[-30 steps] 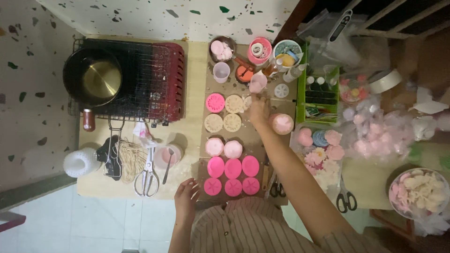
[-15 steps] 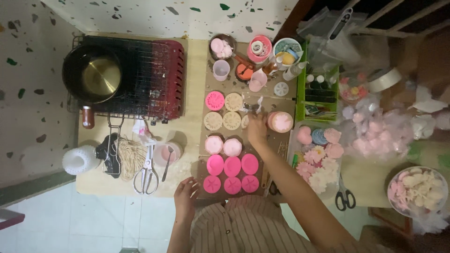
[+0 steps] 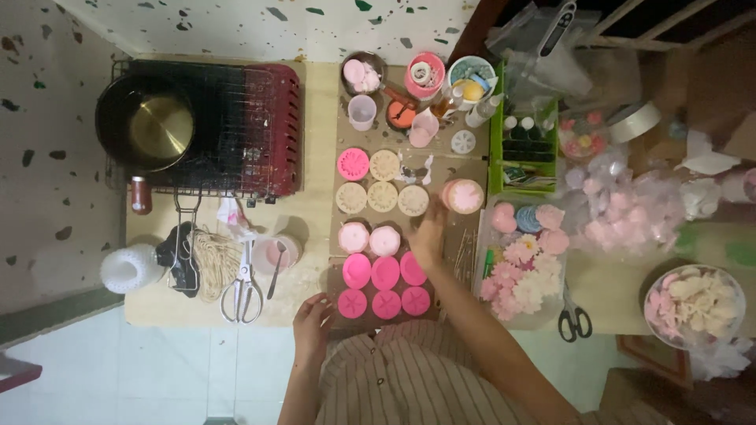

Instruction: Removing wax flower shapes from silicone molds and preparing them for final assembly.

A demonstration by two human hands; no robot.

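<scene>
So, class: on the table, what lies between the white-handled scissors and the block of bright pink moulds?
In the head view, a small pink cup with a spoon lies between the scissors and the pink moulds.

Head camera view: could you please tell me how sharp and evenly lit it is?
Head view: soft throughout and dim; the right hand by the pink moulds is slightly smeared; the pot shows a mild gleam; the bagged pieces at right look hazy, and the top right corner falls into shadow.
</scene>
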